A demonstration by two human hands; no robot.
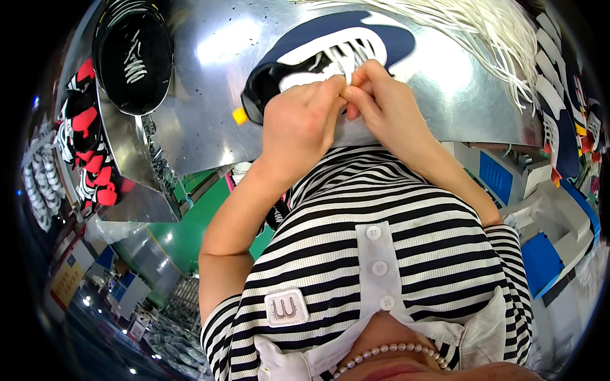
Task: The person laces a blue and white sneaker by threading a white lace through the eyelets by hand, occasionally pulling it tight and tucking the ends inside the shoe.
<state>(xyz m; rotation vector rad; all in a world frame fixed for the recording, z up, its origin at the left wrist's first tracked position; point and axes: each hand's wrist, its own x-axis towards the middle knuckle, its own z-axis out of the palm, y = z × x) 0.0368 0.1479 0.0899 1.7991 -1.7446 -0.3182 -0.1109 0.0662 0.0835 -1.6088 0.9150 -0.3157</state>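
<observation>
A navy and white shoe upper [305,46] lies on a shiny metal tabletop [197,127], its dark opening toward the left and a yellow tab at its near left end. White shoelace [349,62] runs across its eyelets. Just over the near side of the upper, my left hand [304,120] is closed, with thumb and fingers pinched on the lace. Close against it, my right hand [387,101] pinches the lace too, its thumb and index finger pressed together. The fingertips of both hands nearly meet, and the exact crossing of the lace between them is partly hidden.
A thick bundle of loose white laces [470,32] spreads over the far right of the tabletop. At the far left stands a black oval object [130,76] with white lacing inside. Red and black uppers [89,140] are stacked beyond the left edge, navy and white ones [558,124] at right.
</observation>
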